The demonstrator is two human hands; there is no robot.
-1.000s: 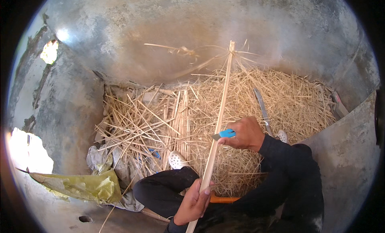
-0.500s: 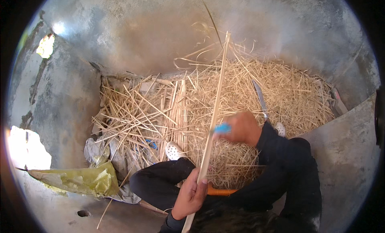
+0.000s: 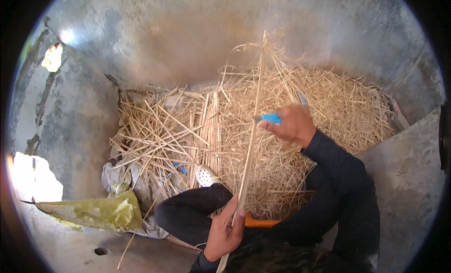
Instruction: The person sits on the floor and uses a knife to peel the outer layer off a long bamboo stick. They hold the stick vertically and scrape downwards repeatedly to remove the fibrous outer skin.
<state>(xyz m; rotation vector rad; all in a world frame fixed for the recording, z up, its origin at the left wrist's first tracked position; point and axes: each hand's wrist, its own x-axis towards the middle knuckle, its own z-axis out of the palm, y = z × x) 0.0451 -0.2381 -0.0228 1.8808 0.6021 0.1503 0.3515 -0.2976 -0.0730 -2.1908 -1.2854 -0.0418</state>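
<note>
A long pale strip, bamboo by its look (image 3: 254, 132), slants up and away from my lap, with thin curled shavings hanging at its far end. Near its lower end my left hand (image 3: 226, 230) is closed round it, thumb on top. Higher up, my right hand (image 3: 292, 125) grips a small knife with a blue handle (image 3: 271, 118). Its short dark blade meets the strip's right side about midway along. Beyond my right hand the tip of a larger metal blade (image 3: 302, 99) shows on the shavings; my hand covers the rest.
A deep heap of shavings (image 3: 347, 113) covers the floor at the right. Cut sticks (image 3: 155, 132) lie crisscrossed at the left, beside straighter strips (image 3: 210, 132). A yellow sack (image 3: 101, 212) sits at lower left. Something orange (image 3: 263, 222) shows by my legs. Concrete walls (image 3: 178, 42) stand around.
My right hand has slid the blue-handled knife farther up along the strip, away from my left hand. It now hides most of the larger blade. My left hand keeps its hold.
</note>
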